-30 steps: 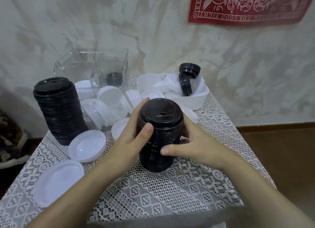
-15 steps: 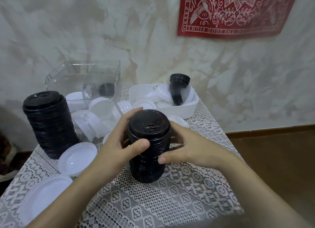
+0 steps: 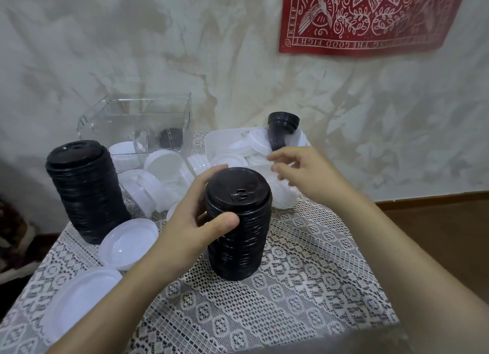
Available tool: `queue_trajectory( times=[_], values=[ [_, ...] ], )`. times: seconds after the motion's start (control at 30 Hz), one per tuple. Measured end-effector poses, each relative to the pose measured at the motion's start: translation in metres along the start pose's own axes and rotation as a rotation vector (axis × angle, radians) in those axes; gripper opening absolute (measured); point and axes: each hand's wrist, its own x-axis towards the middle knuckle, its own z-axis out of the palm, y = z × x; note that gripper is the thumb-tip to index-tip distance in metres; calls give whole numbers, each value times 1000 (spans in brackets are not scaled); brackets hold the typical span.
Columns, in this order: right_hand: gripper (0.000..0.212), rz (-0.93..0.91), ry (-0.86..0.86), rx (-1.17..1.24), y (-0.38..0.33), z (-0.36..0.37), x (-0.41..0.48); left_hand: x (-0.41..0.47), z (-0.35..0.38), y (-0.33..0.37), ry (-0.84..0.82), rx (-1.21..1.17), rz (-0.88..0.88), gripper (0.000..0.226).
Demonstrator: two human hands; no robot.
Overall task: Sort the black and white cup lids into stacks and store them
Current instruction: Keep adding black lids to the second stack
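Observation:
A tall stack of black lids (image 3: 238, 224) stands upright mid-table on the lace cloth. My left hand (image 3: 195, 218) grips its left side, thumb across the front. My right hand (image 3: 304, 173) hovers behind and right of the stack, fingers loosely spread, holding nothing, over the white tray (image 3: 219, 141). That tray holds loose white lids and a short black lid stack (image 3: 280, 128) leaning at its back. A second, taller black stack (image 3: 87, 194) stands at the left. Loose white lids (image 3: 129, 243) lie between and in front of the stacks.
A clear plastic box (image 3: 137, 126) sits at the back left against the wall, with a dark lid seen through it. More white lids (image 3: 158, 179) pile in front of it. A large white lid (image 3: 79, 306) lies near the table's left edge. The floor drops off at right.
My right hand has let go of the middle black stack and lifted back toward the white tray. My left hand keeps its hold. The camera view has tilted upward.

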Motion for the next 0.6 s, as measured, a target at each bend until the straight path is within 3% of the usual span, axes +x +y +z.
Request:
queue_trajectory(
  times=[0.13, 0.23, 0.37, 0.6],
  values=[
    [23, 7, 224, -419, 4, 3, 42, 1, 0, -1, 18, 5, -5, 81],
    [27, 124, 223, -591, 5, 7, 70, 1, 0, -4, 34, 9, -3, 79],
    [37, 245, 169, -640, 12, 18, 90, 2, -1, -5, 24, -7, -13, 79],
    [20, 168, 281, -572, 24, 21, 82, 2, -2, -5, 10, -5, -24, 75]
  ],
)
